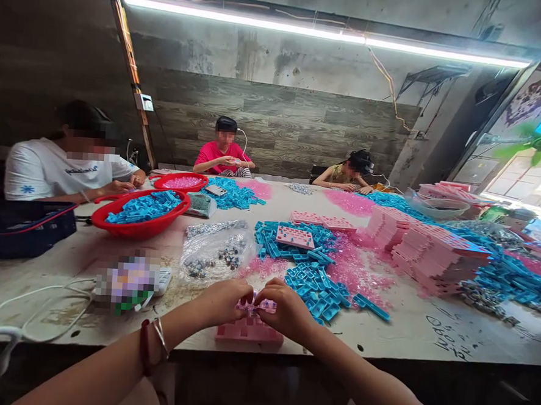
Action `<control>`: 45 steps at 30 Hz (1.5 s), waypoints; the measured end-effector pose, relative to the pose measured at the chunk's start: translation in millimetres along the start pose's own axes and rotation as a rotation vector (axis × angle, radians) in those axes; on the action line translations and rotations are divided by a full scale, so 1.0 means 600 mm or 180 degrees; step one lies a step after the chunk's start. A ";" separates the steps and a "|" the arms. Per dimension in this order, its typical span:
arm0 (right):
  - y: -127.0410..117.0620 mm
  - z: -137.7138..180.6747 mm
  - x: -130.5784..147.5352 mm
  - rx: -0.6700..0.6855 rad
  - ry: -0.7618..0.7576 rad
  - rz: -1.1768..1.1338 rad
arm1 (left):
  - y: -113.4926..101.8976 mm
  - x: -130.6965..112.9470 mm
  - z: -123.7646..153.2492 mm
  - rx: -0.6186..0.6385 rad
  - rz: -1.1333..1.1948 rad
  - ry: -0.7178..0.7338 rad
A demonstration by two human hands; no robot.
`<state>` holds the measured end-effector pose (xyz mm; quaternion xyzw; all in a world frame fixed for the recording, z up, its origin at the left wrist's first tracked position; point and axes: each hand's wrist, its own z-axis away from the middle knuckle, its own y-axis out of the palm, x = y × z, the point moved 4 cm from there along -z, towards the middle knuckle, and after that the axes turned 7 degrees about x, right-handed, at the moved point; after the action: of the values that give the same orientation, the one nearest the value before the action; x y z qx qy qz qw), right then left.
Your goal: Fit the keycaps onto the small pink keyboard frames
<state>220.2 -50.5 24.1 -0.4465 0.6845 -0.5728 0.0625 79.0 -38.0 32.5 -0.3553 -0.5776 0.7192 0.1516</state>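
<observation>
Left hand (225,302): fingers curled, cannot tell grip
Right hand (288,310): likewise unclear
Pink tray (248,334): near, at both hands

A long tube light (281,26) slants over stained concrete (279,59), grey wood-grain panelling (266,120) and a pale table (381,340).

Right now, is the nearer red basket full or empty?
Not empty, apparently nearly full: blue pieces heap up inside the red basket, showing near its rim; the bottom is hidden.
</observation>
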 end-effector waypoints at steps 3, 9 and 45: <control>0.001 -0.001 -0.003 -0.0024 0.0000 -0.0060 | -0.002 0.000 0.002 -0.0109 -0.0038 -0.0055; 0.003 -0.003 -0.001 -0.0014 -0.0142 -0.0025 | 0.004 -0.007 -0.002 -0.0331 0.0007 0.0000; 0.009 -0.002 0.000 0.0141 -0.0421 0.0283 | 0.013 -0.011 -0.018 -0.0315 -0.0101 0.0274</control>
<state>216.8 -50.1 19.9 -0.4511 0.6852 -0.5537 0.1428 92.4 -36.4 26.5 -0.3837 -0.6109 0.6713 0.1699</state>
